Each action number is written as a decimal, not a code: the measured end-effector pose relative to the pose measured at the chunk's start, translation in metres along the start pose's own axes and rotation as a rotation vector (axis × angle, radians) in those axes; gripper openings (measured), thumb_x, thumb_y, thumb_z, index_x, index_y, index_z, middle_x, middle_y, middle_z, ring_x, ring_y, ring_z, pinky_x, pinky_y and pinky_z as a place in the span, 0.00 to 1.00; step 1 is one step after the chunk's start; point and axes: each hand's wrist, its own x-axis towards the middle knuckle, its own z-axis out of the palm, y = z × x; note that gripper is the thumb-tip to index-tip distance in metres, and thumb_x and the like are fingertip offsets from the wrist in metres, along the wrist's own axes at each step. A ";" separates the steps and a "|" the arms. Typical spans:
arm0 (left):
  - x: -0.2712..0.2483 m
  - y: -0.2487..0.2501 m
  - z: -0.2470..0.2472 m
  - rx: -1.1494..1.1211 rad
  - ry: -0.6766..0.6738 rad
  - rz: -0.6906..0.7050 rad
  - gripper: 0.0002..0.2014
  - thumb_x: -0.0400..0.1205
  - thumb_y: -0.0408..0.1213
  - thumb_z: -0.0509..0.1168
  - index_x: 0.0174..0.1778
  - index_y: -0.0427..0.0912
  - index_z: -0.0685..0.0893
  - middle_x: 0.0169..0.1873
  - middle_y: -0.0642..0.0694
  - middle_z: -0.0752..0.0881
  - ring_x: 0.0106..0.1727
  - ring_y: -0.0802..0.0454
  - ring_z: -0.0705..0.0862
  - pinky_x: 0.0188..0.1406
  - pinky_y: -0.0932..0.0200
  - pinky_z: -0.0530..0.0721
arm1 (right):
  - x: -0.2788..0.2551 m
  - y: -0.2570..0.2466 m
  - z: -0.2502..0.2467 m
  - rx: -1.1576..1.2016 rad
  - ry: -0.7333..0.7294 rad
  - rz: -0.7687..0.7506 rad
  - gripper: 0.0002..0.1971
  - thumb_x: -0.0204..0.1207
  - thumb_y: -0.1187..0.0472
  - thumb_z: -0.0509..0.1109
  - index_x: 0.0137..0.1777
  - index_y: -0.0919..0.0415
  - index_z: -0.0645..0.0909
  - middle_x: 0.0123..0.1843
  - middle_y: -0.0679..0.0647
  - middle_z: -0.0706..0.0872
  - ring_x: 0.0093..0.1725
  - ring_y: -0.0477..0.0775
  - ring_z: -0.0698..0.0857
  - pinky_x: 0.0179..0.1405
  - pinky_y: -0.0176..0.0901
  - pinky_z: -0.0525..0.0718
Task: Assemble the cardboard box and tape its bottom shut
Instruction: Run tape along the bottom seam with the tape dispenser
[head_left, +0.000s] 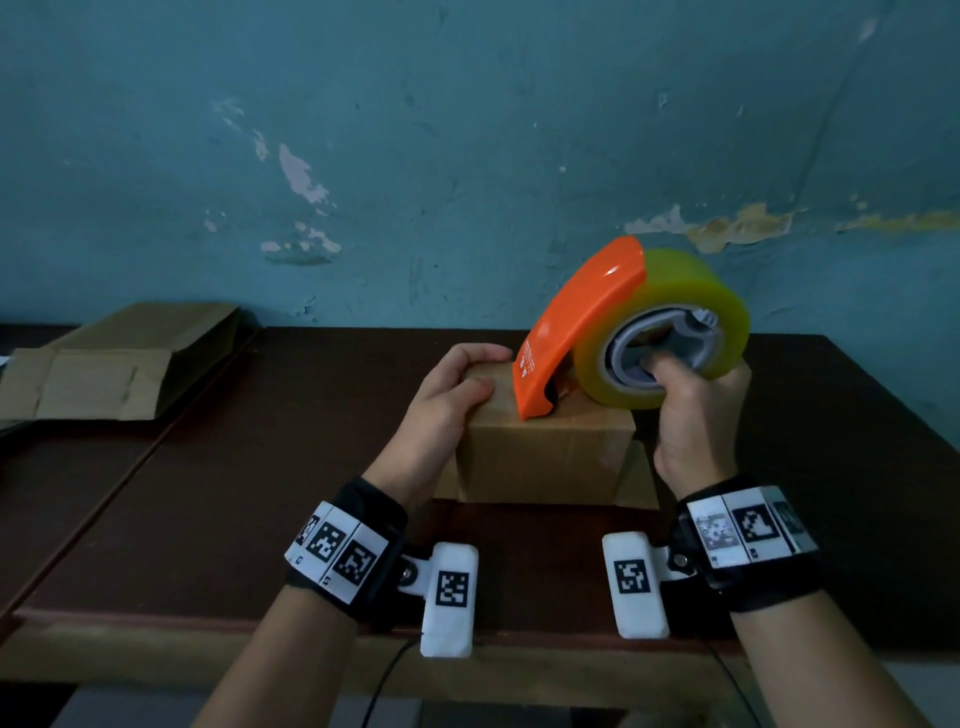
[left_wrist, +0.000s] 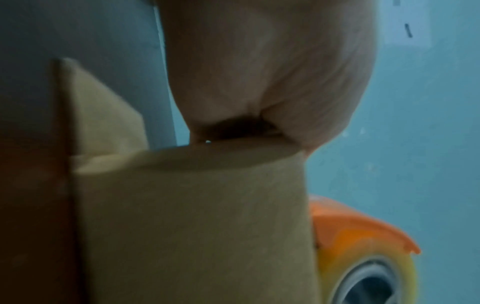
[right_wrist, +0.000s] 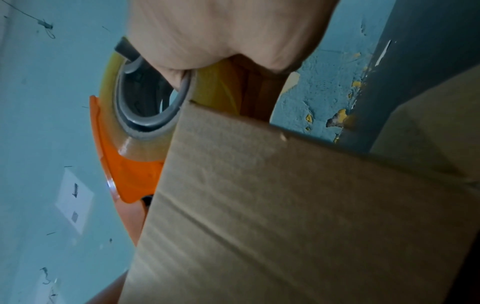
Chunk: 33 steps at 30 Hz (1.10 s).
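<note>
A small brown cardboard box (head_left: 540, 457) stands on the dark table (head_left: 234, 493), its closed side up and loose flaps splayed at the base. My left hand (head_left: 452, 400) grips the box's top left corner, thumb on top; in the left wrist view the palm (left_wrist: 259, 82) presses the box (left_wrist: 194, 226). My right hand (head_left: 696, 415) holds an orange tape dispenser (head_left: 576, 332) with a yellowish clear tape roll (head_left: 675, 322), thumb inside the roll's grey core. The dispenser's front tip touches the box top near its middle. The right wrist view shows dispenser (right_wrist: 124, 164) and box (right_wrist: 285, 205).
A flattened cardboard box (head_left: 93, 379) lies at the table's far left, with another brown sheet (head_left: 156, 322) behind it. A peeling blue wall (head_left: 467, 156) rises right behind the table. The table's wooden front edge (head_left: 208, 660) runs just under my wrists.
</note>
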 end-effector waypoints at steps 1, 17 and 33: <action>0.000 0.003 -0.001 0.018 -0.015 0.017 0.15 0.87 0.30 0.60 0.66 0.46 0.84 0.64 0.43 0.86 0.58 0.50 0.86 0.58 0.53 0.86 | 0.000 0.000 0.000 -0.010 0.001 -0.001 0.16 0.70 0.72 0.72 0.59 0.68 0.86 0.55 0.62 0.92 0.58 0.62 0.92 0.60 0.61 0.90; 0.002 0.010 -0.012 0.666 -0.078 0.251 0.48 0.55 0.65 0.84 0.71 0.51 0.82 0.60 0.58 0.81 0.60 0.66 0.81 0.62 0.58 0.85 | 0.006 -0.018 0.000 -0.091 -0.068 0.027 0.14 0.75 0.76 0.71 0.49 0.56 0.87 0.50 0.52 0.93 0.54 0.51 0.93 0.52 0.40 0.89; 0.001 0.012 -0.021 0.696 -0.077 0.242 0.46 0.57 0.66 0.81 0.71 0.53 0.80 0.59 0.61 0.78 0.61 0.70 0.78 0.55 0.73 0.78 | 0.024 -0.033 -0.026 -0.125 0.036 0.108 0.21 0.72 0.83 0.68 0.38 0.52 0.80 0.32 0.39 0.91 0.41 0.39 0.92 0.54 0.48 0.89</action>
